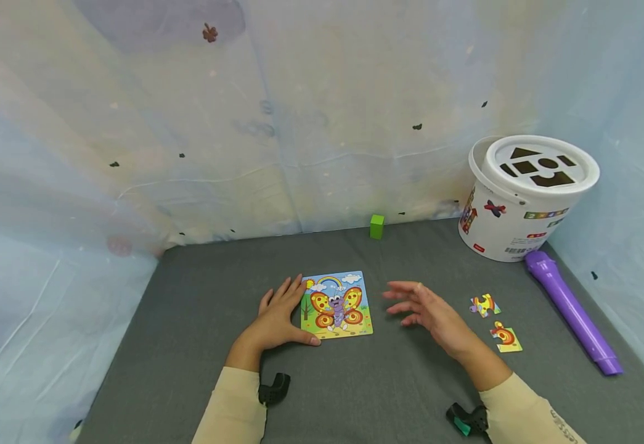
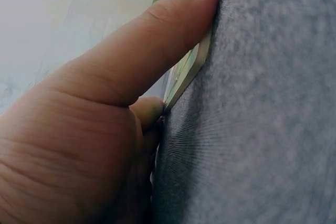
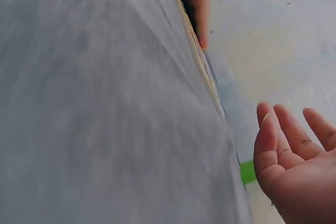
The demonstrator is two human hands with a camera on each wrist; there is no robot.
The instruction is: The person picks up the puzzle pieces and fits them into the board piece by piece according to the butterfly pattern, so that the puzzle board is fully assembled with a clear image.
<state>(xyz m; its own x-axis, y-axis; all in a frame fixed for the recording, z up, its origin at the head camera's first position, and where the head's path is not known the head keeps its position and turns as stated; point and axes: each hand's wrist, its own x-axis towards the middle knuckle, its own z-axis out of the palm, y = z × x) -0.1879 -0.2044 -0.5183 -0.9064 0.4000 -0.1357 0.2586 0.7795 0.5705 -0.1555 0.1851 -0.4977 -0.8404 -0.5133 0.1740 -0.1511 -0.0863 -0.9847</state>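
A square puzzle board (image 1: 337,305) with a purple butterfly, a rainbow and clouds lies flat on the dark grey table. At its left side my left hand (image 1: 278,314) rests with fingers extended towards the upper left corner and the thumb along the near edge. In the left wrist view the thumb (image 2: 142,45) touches the edge of the board (image 2: 184,74). Apart from the board, to its right, my right hand (image 1: 427,311) is raised with loose fingers and holds nothing. Two loose puzzle pieces, a yellow one (image 1: 485,305) and an orange-swirled one (image 1: 506,337), lie right of that hand.
A green block (image 1: 376,227) stands near the table's back edge. At the back right is a white bucket (image 1: 513,225) with a shape-hole lid. A purple tube (image 1: 574,314) lies along the right side. Pale sheeting (image 1: 322,123) hangs behind the table.
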